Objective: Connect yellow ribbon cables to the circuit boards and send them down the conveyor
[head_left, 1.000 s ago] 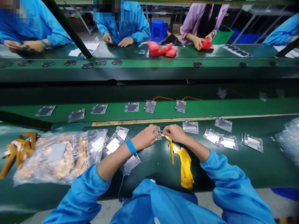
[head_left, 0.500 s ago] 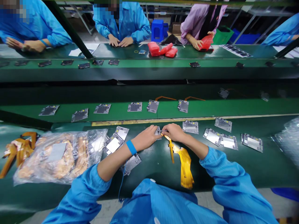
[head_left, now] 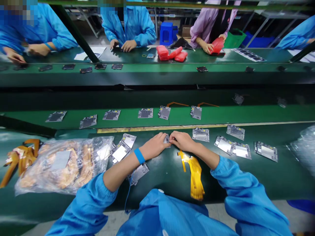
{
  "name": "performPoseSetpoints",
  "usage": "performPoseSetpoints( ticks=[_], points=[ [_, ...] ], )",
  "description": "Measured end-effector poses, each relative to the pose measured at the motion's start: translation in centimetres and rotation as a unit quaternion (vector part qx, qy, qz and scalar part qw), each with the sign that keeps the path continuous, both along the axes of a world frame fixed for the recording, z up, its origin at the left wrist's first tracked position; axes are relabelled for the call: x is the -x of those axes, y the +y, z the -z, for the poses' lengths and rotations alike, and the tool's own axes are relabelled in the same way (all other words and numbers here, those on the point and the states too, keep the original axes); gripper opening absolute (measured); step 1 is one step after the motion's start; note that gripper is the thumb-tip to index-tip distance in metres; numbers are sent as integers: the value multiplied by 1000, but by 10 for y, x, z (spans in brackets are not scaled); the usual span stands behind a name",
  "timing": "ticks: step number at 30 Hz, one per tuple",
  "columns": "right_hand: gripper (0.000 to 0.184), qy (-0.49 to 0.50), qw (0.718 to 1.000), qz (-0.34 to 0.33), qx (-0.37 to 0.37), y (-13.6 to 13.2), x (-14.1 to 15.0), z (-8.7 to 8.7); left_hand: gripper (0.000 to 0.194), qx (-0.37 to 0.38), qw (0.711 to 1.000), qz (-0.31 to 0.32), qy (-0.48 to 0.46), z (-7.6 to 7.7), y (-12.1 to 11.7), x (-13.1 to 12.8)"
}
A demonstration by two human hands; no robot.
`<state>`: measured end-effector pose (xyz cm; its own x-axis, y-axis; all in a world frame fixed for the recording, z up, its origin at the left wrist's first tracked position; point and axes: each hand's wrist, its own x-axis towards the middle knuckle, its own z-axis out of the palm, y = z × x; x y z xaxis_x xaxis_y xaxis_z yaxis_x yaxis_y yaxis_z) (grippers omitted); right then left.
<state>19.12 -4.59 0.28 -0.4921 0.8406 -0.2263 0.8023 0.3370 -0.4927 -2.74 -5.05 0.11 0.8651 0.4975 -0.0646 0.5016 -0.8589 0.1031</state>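
Circuit board (head_left: 167, 138) near far edge of counter (head_left: 169, 165); left hand (head_left: 154, 146), fingers clamped on it; right hand (head_left: 182, 141), fingers pinched together at its side, anything between hard to make out; yellow flex cables (head_left: 196, 178) close by

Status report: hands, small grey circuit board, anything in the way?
Left hand holding small grey circuit board. Right hand at its edge, grip hidden. Golden flat ribbon cables near that wrist, possible snag.
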Motion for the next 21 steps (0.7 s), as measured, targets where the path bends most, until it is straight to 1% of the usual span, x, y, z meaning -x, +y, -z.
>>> performPoseSetpoints(
  ticks=[5, 7, 9, 12, 14, 16, 18, 21],
  points=[
    [8, -11, 1000, -8, -1, 4, -3, 4, 31, 11, 1000, -6, -16, 1, 0, 1],
    [7, 3, 1000, -8, 4, 5, -5, 6, 31, 11, 1000, -7, -16, 1, 0, 2],
    [7, 40, 999, 3, 11, 6, -8, 10, 31, 10, 1000, -11, -17, -1, 0, 3],
    [11, 149, 987, 57, 34, 7, -15, 18, 29, 4, 999, -36, -4, -5, -1, 3],
    [17, 229, 966, 108, 48, 7, -21, 23, 28, 6, 998, -58, 15, -7, -2, 1],
    [26, 280, 947, 150, 49, 6, -28, 27, 29, 20, 997, -69, 20, -8, -1, 0],
    [33, 298, 937, 179, 40, 4, -35, 28, 32, 38, 997, -74, -3, -10, 3, 3],
    [38, 288, 937, 195, 27, -4, -43, 25, 38, 50, 990, -112, -75, -17, 19, 17]
  ],
)
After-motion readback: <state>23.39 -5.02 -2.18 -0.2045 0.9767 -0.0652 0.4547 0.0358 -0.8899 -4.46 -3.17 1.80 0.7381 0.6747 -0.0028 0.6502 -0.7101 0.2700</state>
